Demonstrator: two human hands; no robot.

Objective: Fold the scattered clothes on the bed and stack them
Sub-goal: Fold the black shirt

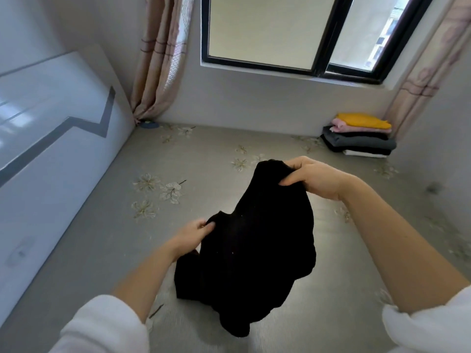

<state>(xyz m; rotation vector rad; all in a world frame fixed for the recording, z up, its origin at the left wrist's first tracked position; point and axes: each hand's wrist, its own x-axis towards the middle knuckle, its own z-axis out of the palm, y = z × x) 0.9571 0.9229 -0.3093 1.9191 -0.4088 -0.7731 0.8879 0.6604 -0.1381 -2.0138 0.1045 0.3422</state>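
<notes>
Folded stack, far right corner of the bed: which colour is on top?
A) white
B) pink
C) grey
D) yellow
D: the yellow garment lies on top of the folded stack, with pink just under it, then grey, black and white layers.

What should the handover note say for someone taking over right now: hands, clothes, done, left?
Hands: the left hand grips the near edge of the black garment, and the right hand grips its far edge, which is raised.
Things: the garment hangs unfolded over the bed. The stack of folded clothes sits in the bed's far right corner, yellow on top.
Done: the stacked pieces.
Left: fold the black garment and add it to the stack. No other loose clothes are in view.
</notes>
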